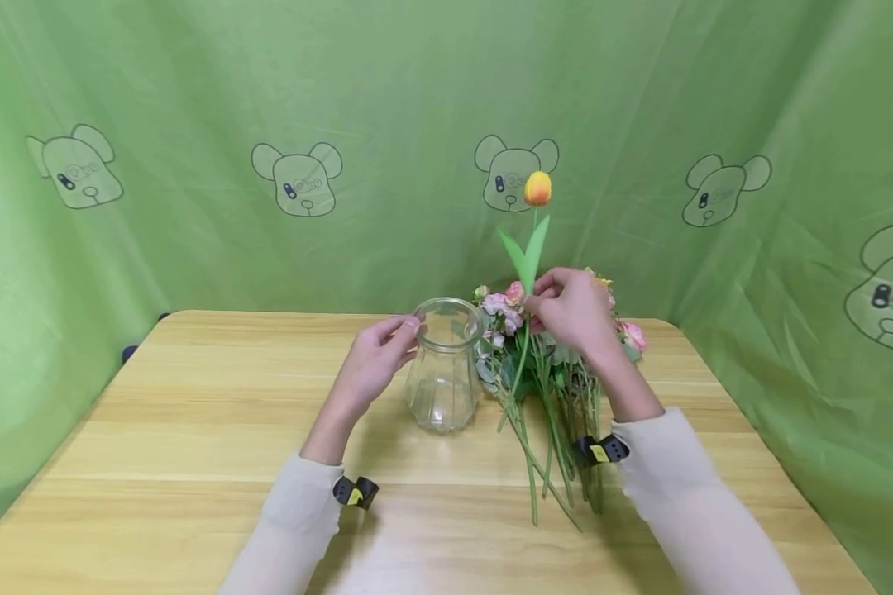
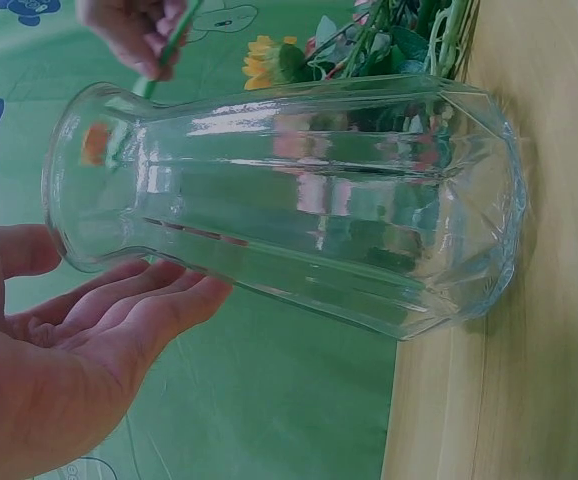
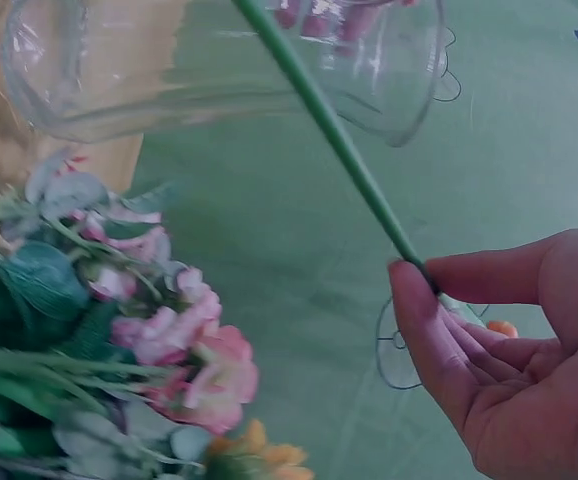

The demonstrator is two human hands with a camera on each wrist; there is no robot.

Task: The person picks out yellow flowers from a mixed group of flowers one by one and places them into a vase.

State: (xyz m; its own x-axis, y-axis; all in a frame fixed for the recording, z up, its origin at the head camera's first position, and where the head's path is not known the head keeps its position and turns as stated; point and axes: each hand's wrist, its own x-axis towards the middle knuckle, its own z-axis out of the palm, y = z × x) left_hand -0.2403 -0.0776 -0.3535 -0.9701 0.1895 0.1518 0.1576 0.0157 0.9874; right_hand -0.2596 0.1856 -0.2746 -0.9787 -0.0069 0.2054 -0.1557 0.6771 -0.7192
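Note:
A clear glass vase with a flared rim stands upright on the wooden table. My left hand holds it by the neck from the left; in the left wrist view the thumb is at the rim and the other fingers lie along the side below. Between thumb and fingertips, my right hand pinches the green stem of an orange-yellow tulip. The tulip is raised with its bloom up, just right of the vase, its stem slanting down. Below it lies a bunch of flowers.
The loose bunch holds pink blooms, a yellow flower and grey-green leaves; its long stems point toward the table's near edge. A green curtain with bear drawings hangs behind and beside the wooden table.

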